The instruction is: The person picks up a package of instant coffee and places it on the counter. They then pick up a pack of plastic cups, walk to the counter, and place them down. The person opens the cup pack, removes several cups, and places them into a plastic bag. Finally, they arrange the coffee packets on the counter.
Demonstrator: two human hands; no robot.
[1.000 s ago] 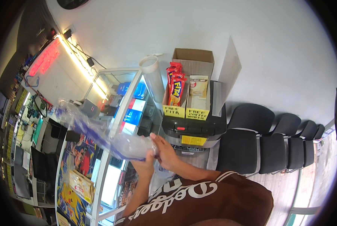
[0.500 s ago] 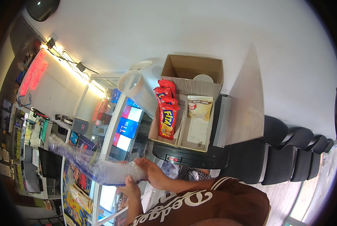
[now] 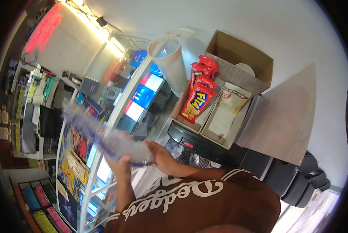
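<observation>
A long clear plastic sleeve with bluish print, blurred by motion, looks like a bagged stack of clear cups. It stretches from the upper left down to my hands, over a glass display counter. My left hand grips the sleeve from below near its closer end. My right hand closes on that end from the right. My brown shirt fills the lower middle of the view.
A tall stack of clear cups stands by an open cardboard box holding red snack packets and a white packet. Below it is a black machine with a red button. Black chairs line the wall on the right.
The view has swung and come closer to the counter and box. Both hands keep hold of the sleeve, and its far end has tilted up again after dipping.
</observation>
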